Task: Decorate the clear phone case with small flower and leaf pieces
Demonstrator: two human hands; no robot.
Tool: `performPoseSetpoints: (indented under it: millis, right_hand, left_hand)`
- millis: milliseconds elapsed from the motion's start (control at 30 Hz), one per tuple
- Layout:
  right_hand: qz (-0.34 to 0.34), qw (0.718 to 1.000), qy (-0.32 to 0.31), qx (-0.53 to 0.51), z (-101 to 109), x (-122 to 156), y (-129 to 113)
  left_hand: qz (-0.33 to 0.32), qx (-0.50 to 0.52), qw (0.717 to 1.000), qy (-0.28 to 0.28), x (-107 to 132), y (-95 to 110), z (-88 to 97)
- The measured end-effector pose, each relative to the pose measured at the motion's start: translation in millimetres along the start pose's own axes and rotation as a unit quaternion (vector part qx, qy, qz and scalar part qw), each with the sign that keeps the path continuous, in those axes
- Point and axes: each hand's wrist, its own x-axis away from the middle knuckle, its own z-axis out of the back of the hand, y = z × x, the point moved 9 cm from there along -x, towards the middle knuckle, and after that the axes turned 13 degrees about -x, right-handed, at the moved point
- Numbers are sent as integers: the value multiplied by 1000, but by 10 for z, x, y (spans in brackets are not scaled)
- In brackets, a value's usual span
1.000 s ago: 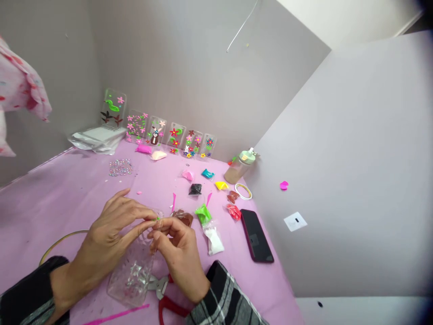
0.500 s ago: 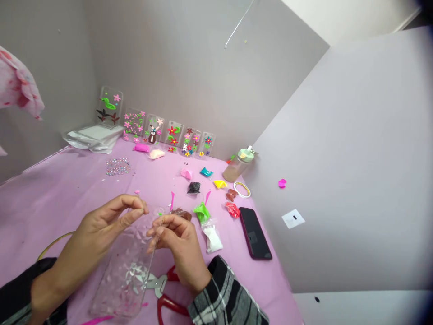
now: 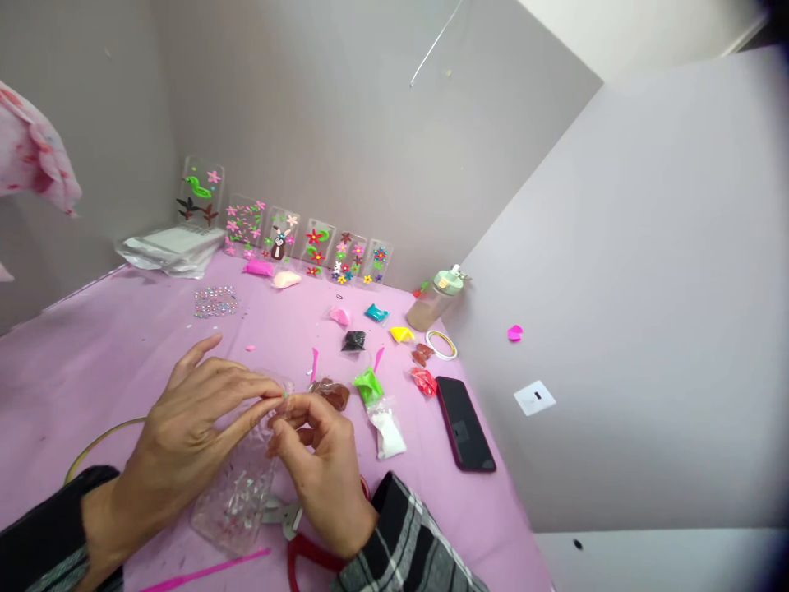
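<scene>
A clear phone case (image 3: 231, 510) is tilted up off the table, partly covered by both hands. My right hand (image 3: 326, 469) is closed on its upper right edge, thumb in front. At the top of the case, my left hand (image 3: 203, 419) pinches thumb and index finger at a tiny green speck of clay, mostly hidden by the fingertips. Under and beside the case lie red-handled scissors (image 3: 305, 555), their blades partly covered. A long pink modelling tool (image 3: 206, 569) rests at the near edge.
Small clay packets lie to the right: brown (image 3: 333, 393), green (image 3: 368, 385), white (image 3: 388, 432), black (image 3: 353, 341) and red (image 3: 424, 381). Beyond them are a phone (image 3: 465, 423), a tape roll (image 3: 441, 345) and a bottle (image 3: 431, 300). Decorated cases (image 3: 313, 247) lean against the wall.
My left hand has moved right and down, bringing its fingertips to the green speck at the case's top. The case has shifted and tilted, uncovering more of the pink tool.
</scene>
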Motion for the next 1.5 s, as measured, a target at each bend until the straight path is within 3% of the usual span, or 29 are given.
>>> performPoseSetpoints:
  millis: [167,267,433,533,633,700,900,1067,1233,1333,1400,1500]
  right_hand:
    - [95,986,2,137,-4,49,-176]
    - [51,996,-7,79,-16,31,-104]
    - [-84,986,-13,-146,-24,-36,117]
    - [-98,972,-14,-212,-10,-79,115]
    - [-102,966,-13,-238,1,-97,105]
    - [-103,964,-13,-243,-2,-95,101]
    - [-97,968,-18,-229,-13,-78,68]
    - [-98,974,-20,-204,-36,-67,110]
    - [-37,997,13,-73,19,-10,67]
    - [4,1000,13,4,18,25,-4]
    - [-1,1000,8,-6,13,20,-7]
    - [-49,995,-5,-88,-6,-20,41]
  left_hand:
    - [-40,-30,999,-17,-87,160,-3]
    - [-12,-9,1000,-22,-100,143,-37]
    - [125,41,991,-24,-64,-149,-45]
    - [243,51,968,-37,28,-382,-24]
    - [289,99,951,-44,122,-458,-42]
    - [269,118,955,-42,137,-421,-58]
    - [119,109,986,-33,46,-169,-81]
    - [79,67,995,-3,34,-144,-50]
    - [4,6,1000,-19,-18,-55,-88]
    - [1,3,1000,-30,-30,-48,-111]
    - [22,12,999,-33,-20,-76,-120]
    - [118,60,989,-62,18,-215,-170]
